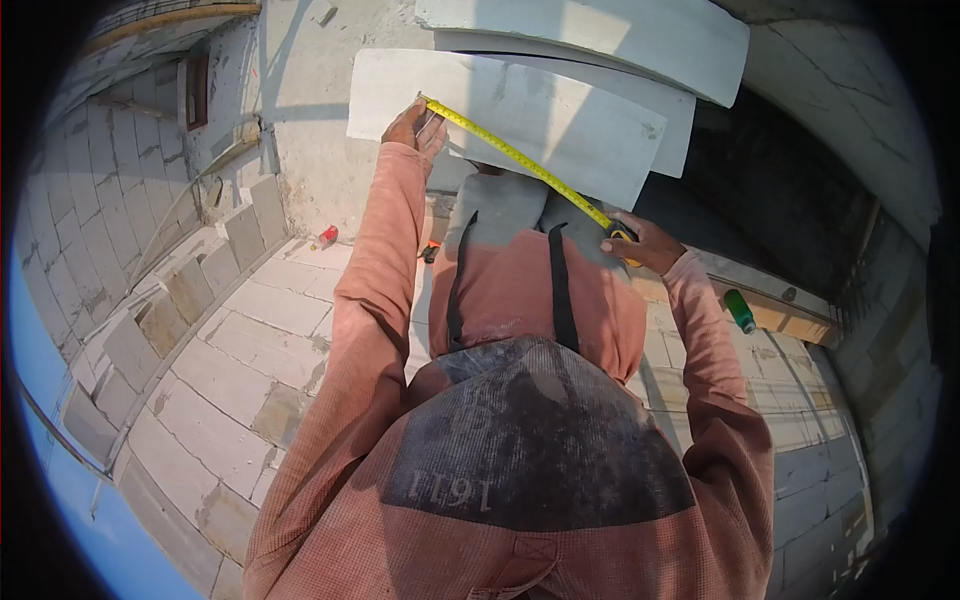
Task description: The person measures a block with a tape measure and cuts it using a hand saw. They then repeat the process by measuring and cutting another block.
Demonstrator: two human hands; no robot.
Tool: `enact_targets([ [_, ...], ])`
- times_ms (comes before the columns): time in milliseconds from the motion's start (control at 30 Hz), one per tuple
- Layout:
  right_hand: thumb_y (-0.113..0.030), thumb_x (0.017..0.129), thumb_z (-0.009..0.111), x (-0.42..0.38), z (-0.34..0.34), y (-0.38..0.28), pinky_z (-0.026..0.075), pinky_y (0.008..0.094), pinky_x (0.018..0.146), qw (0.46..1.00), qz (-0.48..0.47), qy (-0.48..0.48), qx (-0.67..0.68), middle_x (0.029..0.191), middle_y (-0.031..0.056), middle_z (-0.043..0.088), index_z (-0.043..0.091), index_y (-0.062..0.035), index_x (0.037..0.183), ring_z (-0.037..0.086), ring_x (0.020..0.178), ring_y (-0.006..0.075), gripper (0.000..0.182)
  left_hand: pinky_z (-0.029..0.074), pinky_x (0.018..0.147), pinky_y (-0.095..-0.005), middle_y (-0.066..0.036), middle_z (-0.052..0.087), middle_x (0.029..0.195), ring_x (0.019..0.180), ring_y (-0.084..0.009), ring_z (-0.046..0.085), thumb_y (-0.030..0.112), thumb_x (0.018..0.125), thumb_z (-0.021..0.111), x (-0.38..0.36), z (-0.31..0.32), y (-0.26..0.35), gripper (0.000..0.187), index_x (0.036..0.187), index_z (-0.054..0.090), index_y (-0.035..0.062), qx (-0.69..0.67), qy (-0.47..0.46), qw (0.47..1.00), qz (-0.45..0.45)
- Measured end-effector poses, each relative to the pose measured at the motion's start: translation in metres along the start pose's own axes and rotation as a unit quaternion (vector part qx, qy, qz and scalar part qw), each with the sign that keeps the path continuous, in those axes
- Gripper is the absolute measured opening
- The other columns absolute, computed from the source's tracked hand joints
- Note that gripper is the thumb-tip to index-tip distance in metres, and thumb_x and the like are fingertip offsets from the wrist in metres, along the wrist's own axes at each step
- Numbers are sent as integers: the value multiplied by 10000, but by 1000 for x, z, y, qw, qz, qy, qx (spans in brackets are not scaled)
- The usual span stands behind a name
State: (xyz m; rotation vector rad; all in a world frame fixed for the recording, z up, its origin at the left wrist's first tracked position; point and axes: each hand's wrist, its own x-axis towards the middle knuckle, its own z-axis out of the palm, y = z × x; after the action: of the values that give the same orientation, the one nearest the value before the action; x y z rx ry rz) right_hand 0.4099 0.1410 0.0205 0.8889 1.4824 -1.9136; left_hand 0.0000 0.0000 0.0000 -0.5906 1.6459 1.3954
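Observation:
A yellow tape measure [515, 155] is pulled out slantwise across a pale, flat block [580, 125]. My left hand [412, 130] pinches the blade's free end near the block's left part. At the block's lower right, my right hand [648, 244] grips the black and yellow tape case [622, 236]. The blade runs straight between both hands. Behind the block lie another pale block [676, 125], partly covered, and a further long one [600, 40].
A red can or bottle [326, 237] lies by the wall at left, and a green bottle [739, 311] lies at right. Grey blocks [240, 235] stand in a row along the left edge. A dark opening [770, 190] is beyond the blocks at right. A small orange and black object [430, 251] is beside my leg.

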Motion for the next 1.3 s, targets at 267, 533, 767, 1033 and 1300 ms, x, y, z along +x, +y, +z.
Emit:
enact_targets([
  [267, -498, 863, 767, 19, 79, -53, 450, 237, 708, 989, -44, 62, 130, 1023, 23, 609, 436, 17, 1516, 524, 810, 94, 895, 579, 976, -378, -92, 670, 1139, 1056, -208, 643, 232, 949, 729, -30, 35, 40, 344, 1223, 638, 46, 124, -84, 988, 46],
  [533, -443, 918, 688, 76, 167, -121, 495, 257, 667, 874, -135, 200, 421, 970, 61, 643, 447, 7, 1473, 598, 778, 113, 754, 552, 851, -306, -43, 712, 1068, 985, -151, 673, 264, 949, 733, -45, 18, -4, 261, 1130, 665, 89, 305, -237, 922, -19],
  [767, -309, 994, 541, 170, 251, -122, 492, 326, 729, 856, -100, 364, 354, 876, 75, 659, 586, -36, 1233, 610, 778, 184, 365, 545, 698, -235, -26, 723, 975, 856, -119, 683, 248, 944, 746, 2, -43, 3, 225, 1096, 693, 91, 368, -236, 896, -71],
  [1033, -429, 1046, 480, 163, 281, -117, 454, 295, 823, 842, -114, 326, 414, 931, 69, 664, 704, -28, 1050, 582, 874, 170, 460, 631, 755, -303, -81, 713, 1062, 898, -173, 712, 208, 943, 742, 9, -30, 11, 281, 1163, 640, 66, 490, -302, 814, -86],
  [1300, -681, 952, 557, 123, 238, -35, 446, 254, 599, 759, -17, 457, 463, 724, 14, 602, 706, -53, 903, 548, 634, 105, 648, 527, 879, -311, -56, 729, 1076, 937, -143, 668, 271, 971, 679, 12, 119, -36, 311, 1213, 690, 77, 678, -586, 407, 177],
])
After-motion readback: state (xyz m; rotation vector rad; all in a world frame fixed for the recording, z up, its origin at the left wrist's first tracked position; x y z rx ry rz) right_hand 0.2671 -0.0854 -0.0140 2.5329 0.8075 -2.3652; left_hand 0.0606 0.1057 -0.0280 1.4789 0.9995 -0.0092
